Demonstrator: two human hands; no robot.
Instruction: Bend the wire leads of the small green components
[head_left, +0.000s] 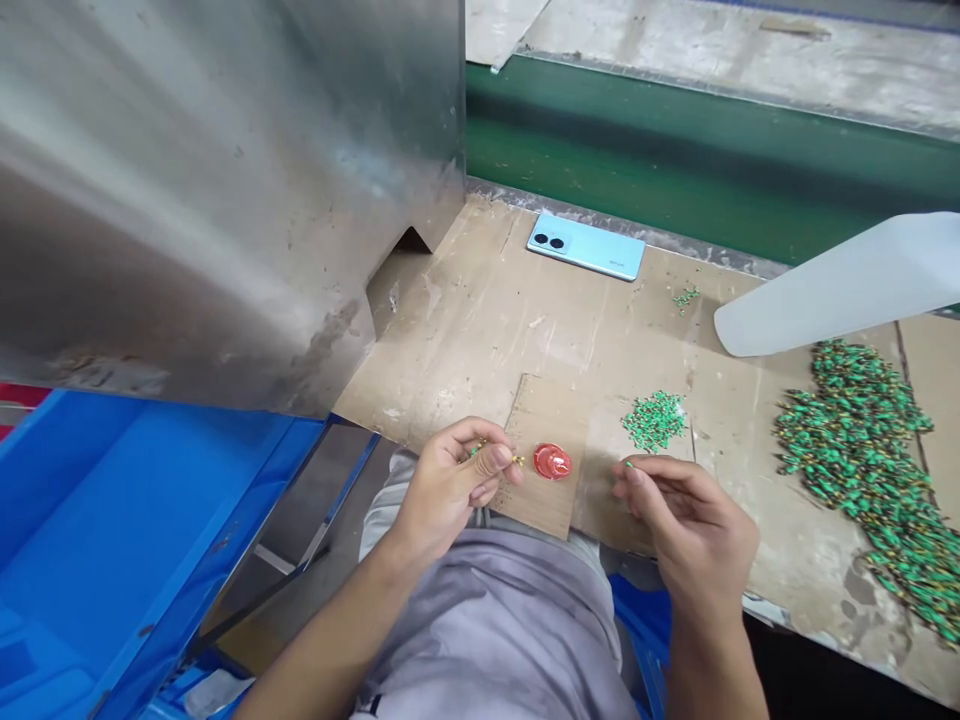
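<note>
My left hand (454,485) is closed in a pinch, with small green parts with yellow ends (517,460) showing between and behind the fingers. To its right, my right hand (694,520) pinches a tiny green piece (629,464) between thumb and forefinger. Between the hands, a small glossy red dish or lid (553,462) rests on a thin brown board (544,515) at the table's near edge. Just beyond my right hand lies a small heap of tiny green pieces (654,420). The exact kind of these parts is too small to make out.
A large pile of green, yellow and dark parts (862,460) spreads along the right. Behind it leans a whitish plastic container (840,285). A light blue phone (586,246) lies at the back. A metal housing (225,180) and blue bin (150,540) stand left.
</note>
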